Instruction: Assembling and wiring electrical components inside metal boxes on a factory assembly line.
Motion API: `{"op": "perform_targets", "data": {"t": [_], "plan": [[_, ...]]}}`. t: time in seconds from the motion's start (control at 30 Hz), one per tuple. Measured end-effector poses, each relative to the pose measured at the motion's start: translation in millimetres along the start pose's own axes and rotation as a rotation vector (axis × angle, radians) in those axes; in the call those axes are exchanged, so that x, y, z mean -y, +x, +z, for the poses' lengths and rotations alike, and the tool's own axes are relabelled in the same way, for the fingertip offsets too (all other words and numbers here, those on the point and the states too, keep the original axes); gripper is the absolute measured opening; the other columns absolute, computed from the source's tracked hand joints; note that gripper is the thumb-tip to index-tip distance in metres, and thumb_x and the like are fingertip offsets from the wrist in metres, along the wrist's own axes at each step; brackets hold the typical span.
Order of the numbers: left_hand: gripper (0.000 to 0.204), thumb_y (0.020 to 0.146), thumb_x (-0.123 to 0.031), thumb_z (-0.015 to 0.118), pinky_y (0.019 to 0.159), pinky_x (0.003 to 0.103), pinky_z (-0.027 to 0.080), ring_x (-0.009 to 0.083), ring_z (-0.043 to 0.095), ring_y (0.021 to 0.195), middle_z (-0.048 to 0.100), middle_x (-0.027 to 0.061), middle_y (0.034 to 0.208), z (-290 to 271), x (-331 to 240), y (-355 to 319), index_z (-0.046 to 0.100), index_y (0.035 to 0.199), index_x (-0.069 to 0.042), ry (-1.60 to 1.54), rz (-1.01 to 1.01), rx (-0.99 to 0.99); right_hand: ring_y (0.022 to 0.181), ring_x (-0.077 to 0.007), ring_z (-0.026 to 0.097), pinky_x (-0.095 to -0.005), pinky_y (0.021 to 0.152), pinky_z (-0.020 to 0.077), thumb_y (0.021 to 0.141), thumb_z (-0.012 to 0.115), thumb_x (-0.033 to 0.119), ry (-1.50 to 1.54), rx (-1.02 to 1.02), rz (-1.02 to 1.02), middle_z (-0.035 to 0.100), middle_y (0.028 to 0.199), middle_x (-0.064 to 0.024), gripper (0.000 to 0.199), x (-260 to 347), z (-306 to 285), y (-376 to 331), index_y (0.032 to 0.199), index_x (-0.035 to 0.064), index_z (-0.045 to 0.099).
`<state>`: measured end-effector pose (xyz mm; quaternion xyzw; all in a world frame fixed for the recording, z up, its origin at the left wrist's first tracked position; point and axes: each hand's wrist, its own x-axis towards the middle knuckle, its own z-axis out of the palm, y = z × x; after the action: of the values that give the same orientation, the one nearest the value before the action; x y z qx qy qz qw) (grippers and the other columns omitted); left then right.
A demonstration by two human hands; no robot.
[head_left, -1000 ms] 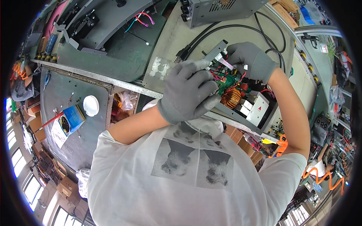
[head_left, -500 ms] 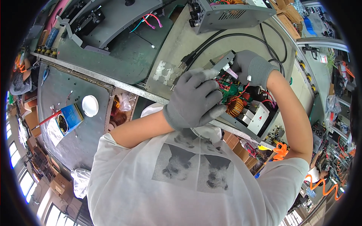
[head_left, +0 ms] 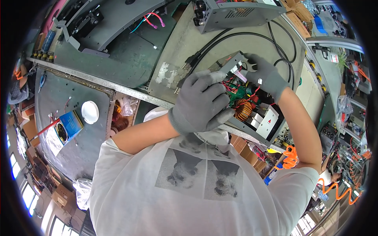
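Observation:
An open grey metal device case (head_left: 254, 131) sits tilted before me, showing a copper-wound coil (head_left: 244, 110), a green circuit board (head_left: 237, 93), red wires and a white plate. My left hand (head_left: 202, 103), in a grey glove, is closed over the left side of the case, its fingertips against the end panel (head_left: 232, 62); the undersides of its fingers are hidden. Beside the panel's right end, my gloved right hand (head_left: 267, 76) has thumb and fingers apart, close to a white connector with a pale ribbon cable (head_left: 240, 75). A small white plug (head_left: 259, 81) hangs by its wrist side.
Behind the case lie black power cables (head_left: 244, 35) and a second grey device (head_left: 240, 17). A large curved grey frame (head_left: 114, 27) with loose wires is at far left. Left, a bench holds a blue box (head_left: 72, 126) and a white round lid (head_left: 90, 112).
My right hand's fingers have spread and moved slightly off the connector at the panel. My left hand stays in place on the case. The whole view has shifted a little.

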<state>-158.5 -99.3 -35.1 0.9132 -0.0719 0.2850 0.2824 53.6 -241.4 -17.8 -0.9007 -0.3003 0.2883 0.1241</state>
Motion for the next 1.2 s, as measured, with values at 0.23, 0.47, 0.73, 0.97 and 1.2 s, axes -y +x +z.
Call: {"op": "perform_targets", "data": {"t": [0.23,0.47,0.73,0.97,1.2], "plan": [[0.025,0.077,-0.033,0.069,0.09,0.047,0.045,0.0327,0.055,0.111,0.063,0.0057,0.097,0.8,-2.1,3.8,0.067,0.086,-0.01,0.057,0.01,-0.018,0.09,-0.0282,0.068,-0.0375,0.082,0.0513,0.081,0.065,0.025,-0.125,0.344,0.022,0.071,0.102,-0.0176,0.038,12.3,2.7,25.4,0.112,0.0026,0.069],[0.023,0.077,-0.031,0.069,0.092,0.045,0.042,0.032,0.053,0.112,0.064,0.0054,0.097,-4.4,-13.7,5.2,0.066,0.087,-0.011,0.105,0.008,0.071,0.1,-0.036,0.066,-0.0406,0.088,0.0513,0.077,0.063,0.033,-0.231,0.349,0.05,0.069,0.106,-0.0223,0.045,28.6,4.4,21.3,0.111,0.0038,0.07],[0.054,0.079,-0.033,0.075,0.075,0.038,0.052,0.0247,0.062,0.086,0.063,0.0125,0.103,-13.4,15.4,70.9,0.056,0.119,-0.003,-0.133,-0.511,0.123,0.104,-0.03,0.066,-0.0395,0.091,0.0509,0.085,0.063,0.043,0.003,0.259,0.013,0.07,0.11,-0.0157,0.049,14.5,-2.5,20.7,0.115,0.0054,0.069],[0.062,0.077,-0.048,0.074,0.079,0.04,0.055,0.0315,0.071,0.09,0.071,0.0149,0.094,8.7,-7.0,128.9,0.056,0.116,-0.003,0.532,-0.528,0.645,0.102,-0.03,0.067,-0.0402,0.09,0.0506,0.089,0.059,0.045,-0.264,0.168,-0.023,0.07,0.109,-0.0141,0.046,8.8,3.7,26.5,0.117,0.0088,0.068],[0.046,0.082,-0.034,0.07,0.077,0.041,0.056,0.0342,0.07,0.089,0.071,0.0184,0.093,26.8,4.2,110.5,0.053,0.112,-0.003,0.526,-0.324,0.489,0.095,-0.0335,0.067,-0.0433,0.087,0.051,0.097,0.046,0.038,-0.23,-0.095,-0.019,0.07,0.101,-0.0157,0.038,-4.7,-6.5,27.7,0.111,0.0104,0.068]]}}
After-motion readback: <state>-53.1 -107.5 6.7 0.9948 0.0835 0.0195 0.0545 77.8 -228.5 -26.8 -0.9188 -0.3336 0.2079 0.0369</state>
